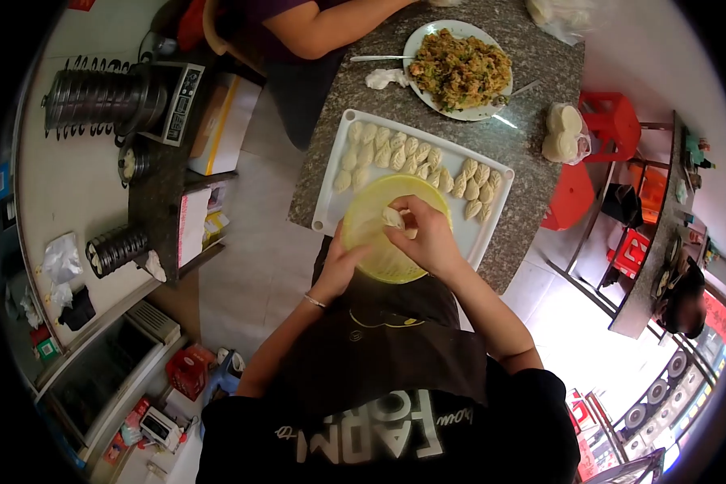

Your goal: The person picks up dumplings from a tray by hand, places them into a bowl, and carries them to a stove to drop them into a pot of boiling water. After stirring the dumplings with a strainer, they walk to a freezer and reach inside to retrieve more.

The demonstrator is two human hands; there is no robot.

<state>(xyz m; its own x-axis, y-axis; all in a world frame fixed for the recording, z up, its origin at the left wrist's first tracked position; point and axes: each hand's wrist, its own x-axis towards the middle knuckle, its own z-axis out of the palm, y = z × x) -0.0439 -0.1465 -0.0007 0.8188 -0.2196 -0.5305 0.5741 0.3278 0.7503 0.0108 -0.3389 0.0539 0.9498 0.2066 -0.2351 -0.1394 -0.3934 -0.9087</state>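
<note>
My left hand [339, 264] holds the left rim of a yellow plastic basin [365, 194], its thumb over the inner side. Above the basin, my right hand [425, 235] is closed on a small pale dumpling [393, 218], pinched between thumb and fingers. Behind the basin lies a white tray [336, 149] with rows of pleated dumplings [412, 150]. The basin covers the tray's near middle part. Whether anything lies deep in the basin is hard to see.
On the stone-topped table [532, 121] stand a plate [415, 90] of chopped filling with utensils and stacked round wrappers [562, 133]. A crumpled tissue [385, 78] lies beside the plate. Across the table another person's arm [331, 28] reaches in. Red stools [609, 121] stand at right.
</note>
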